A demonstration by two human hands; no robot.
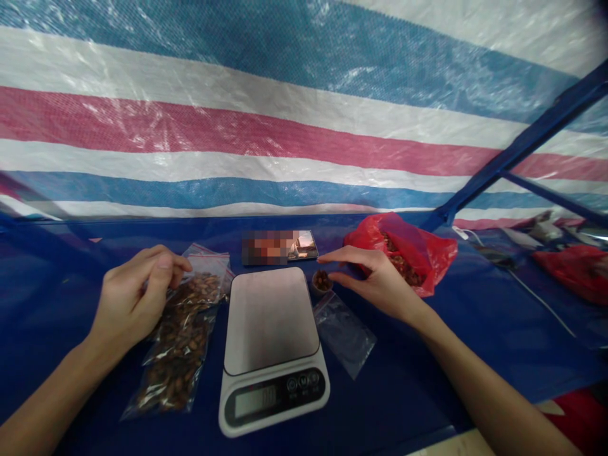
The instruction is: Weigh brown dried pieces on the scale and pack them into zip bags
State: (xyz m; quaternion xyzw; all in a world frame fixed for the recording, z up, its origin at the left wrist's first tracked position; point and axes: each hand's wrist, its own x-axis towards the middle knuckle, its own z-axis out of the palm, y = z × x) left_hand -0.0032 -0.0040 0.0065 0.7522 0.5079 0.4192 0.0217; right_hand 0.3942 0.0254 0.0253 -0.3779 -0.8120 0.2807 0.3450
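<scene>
Filled zip bag (183,335): clear, with a red seal strip and packed with brown seeds. It lies flat on the blue table (71,297), just left of the scale, its long axis running away from you. A second bag seems to lie under it, but the two cannot be told apart clearly.

Left hand (135,297): your forearm comes in low from the lower left, wrist straight, knuckles up. The fingers are curled in, and thumb and fingertips are pinched closed on the bag's far end near the seal.

Small cup (322,280): stands on the table just off the scale's far right corner, with brown pieces inside.

Right hand (380,282): your forearm enters on a diagonal from the lower right. The palm is turned down and to the left, fingers extended and loosely spread, gripping nothing. The index finger reaches out beyond the cup and the thumb tip is just beside the rim; contact cannot be told.

Scale (270,323): sits between your hands, display facing you, reading illegible.

Empty clear bag (344,332): flat on the table, just right of the scale.

Red plastic bag (418,253): behind the right hand, mouth open, brown pieces showing.

Flat packet (280,247): beyond the scale, blurred.

Striped tarp (285,126): hangs behind the table.
</scene>
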